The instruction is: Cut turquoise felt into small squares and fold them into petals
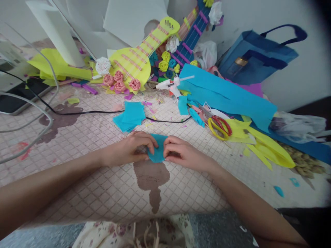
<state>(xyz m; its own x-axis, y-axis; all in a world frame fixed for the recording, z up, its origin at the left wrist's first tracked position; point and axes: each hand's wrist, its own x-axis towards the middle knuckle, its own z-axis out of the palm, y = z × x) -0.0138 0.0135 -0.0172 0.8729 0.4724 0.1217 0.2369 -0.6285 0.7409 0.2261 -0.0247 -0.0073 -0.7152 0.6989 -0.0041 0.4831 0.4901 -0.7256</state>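
Between my two hands is a small piece of blue crepe paper (158, 155), held just above the table. My left hand (137, 146) pinches its left edge, fingers curled over it. Its right edge is gripped by my right hand (179, 151), thumb and fingertips closed together. Just beyond my left hand lies a loose stack of cut blue paper squares (133, 113). Farther back, a white glue gun (169, 85) rests among scraps, with a glue stick poking out. Scissors with yellow and red handles (219, 128) lie to the right of my hands.
A yellow paper guitar (134, 62) with pink paper roses (119, 82) stands at the back, beside a blue one (191, 39). Large blue sheets (227, 91) and a blue bag (256, 57) are at the right. A black cord (90, 112) crosses the table.
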